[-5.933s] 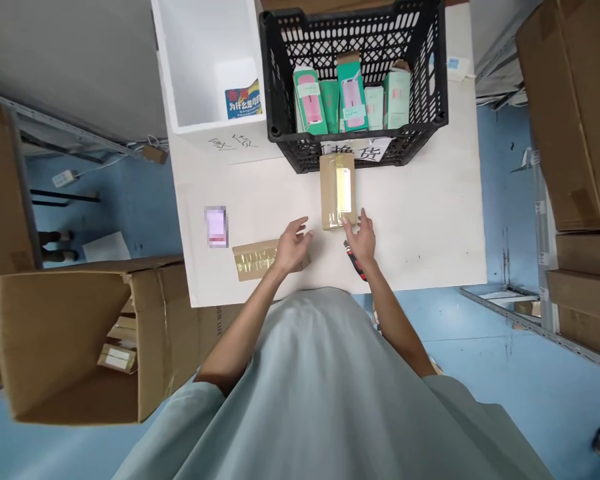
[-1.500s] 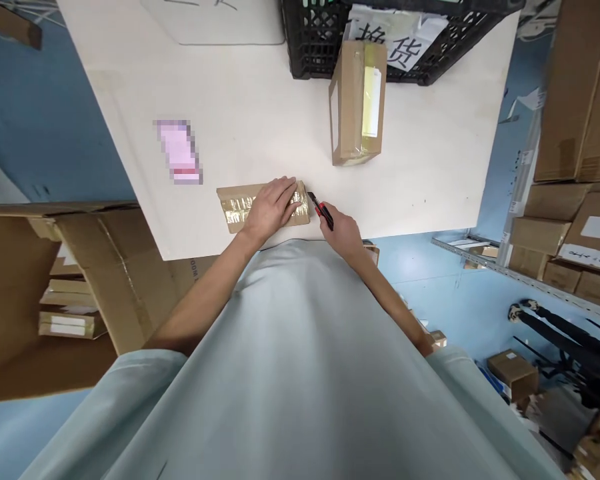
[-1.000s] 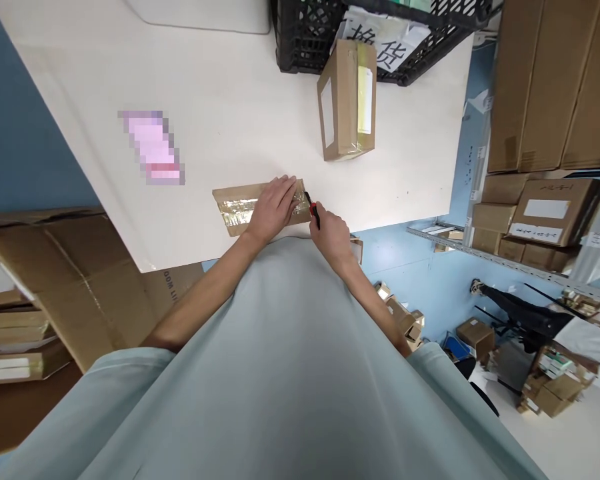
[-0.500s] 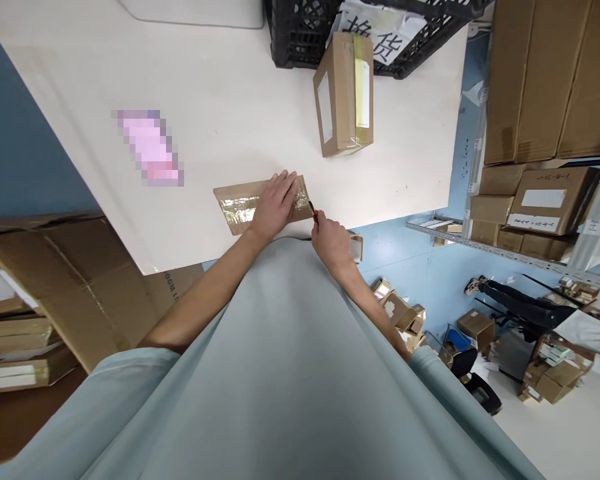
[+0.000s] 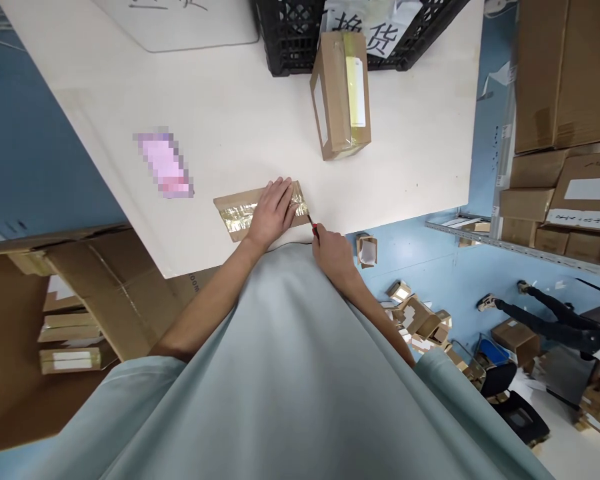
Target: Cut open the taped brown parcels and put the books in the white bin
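Brown package under left grip; cutter in right grip.

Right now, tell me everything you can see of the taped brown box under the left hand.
The brown box is low and oblong and looks like cardboard, with shiny yellowish tape running lengthwise along its top. It lies slightly slanted on the white tabletop, near the person's edge. The left hand rests on it, hiding part of the top. At its right end is the tip of a cutter held in the right hand; I can't tell whether it has cut in.
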